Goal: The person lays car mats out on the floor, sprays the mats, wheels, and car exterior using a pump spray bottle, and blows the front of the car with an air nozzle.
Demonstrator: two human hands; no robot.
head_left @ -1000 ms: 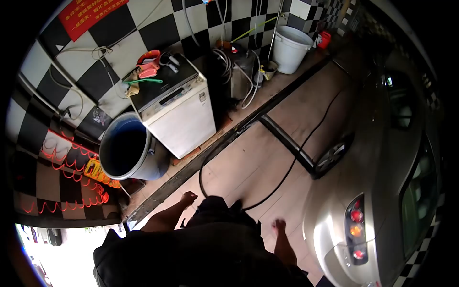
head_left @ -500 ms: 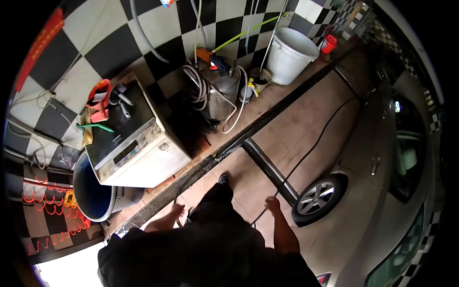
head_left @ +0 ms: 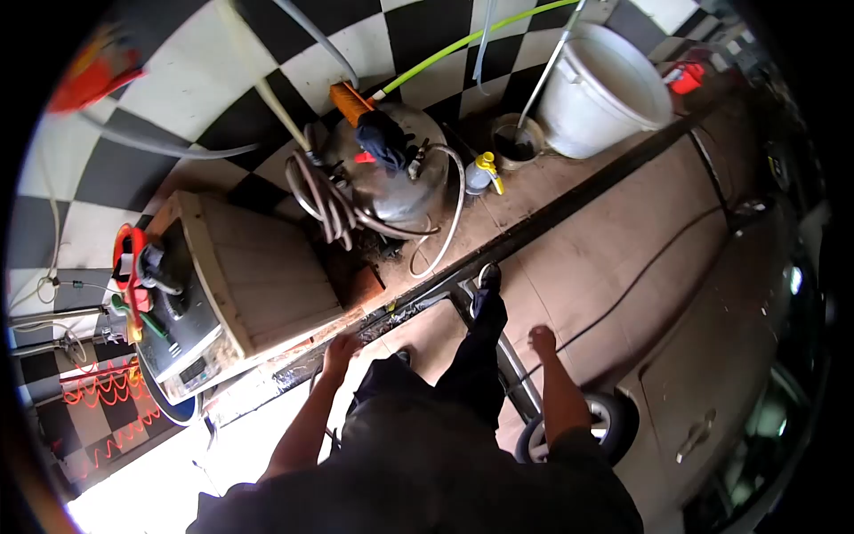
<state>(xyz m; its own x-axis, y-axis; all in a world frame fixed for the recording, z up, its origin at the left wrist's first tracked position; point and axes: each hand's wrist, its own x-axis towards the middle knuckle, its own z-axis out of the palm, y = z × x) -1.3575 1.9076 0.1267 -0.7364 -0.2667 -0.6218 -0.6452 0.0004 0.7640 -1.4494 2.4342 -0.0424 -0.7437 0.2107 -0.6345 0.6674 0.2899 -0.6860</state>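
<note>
My left hand (head_left: pixel 340 358) hangs low in front of me, near the edge of the raised ledge, its fingers loose and nothing visible in them. My right hand (head_left: pixel 542 342) is out to the right with the fingers curled in. A thin black hose (head_left: pixel 636 280) runs along the tiled floor and passes behind my right wrist, seemingly outside the fist. Another stretch of dark hose shows beside my left forearm. My right foot (head_left: pixel 488 276) is forward, close to a metal floor strip (head_left: pixel 520 369).
A silver car (head_left: pixel 676 383) with its wheel (head_left: pixel 614 427) stands at right. On the ledge are a white machine (head_left: pixel 267 276), a metal tank (head_left: pixel 396 182) with coiled hose, a yellow-topped spray bottle (head_left: pixel 482 173), a small bucket (head_left: pixel 518 142) and a large white bin (head_left: pixel 600 93).
I have stepped forward, so the tank and bin appear closer. My right foot has come forward. My right hand has risen and now appears above the hose that ran by it.
</note>
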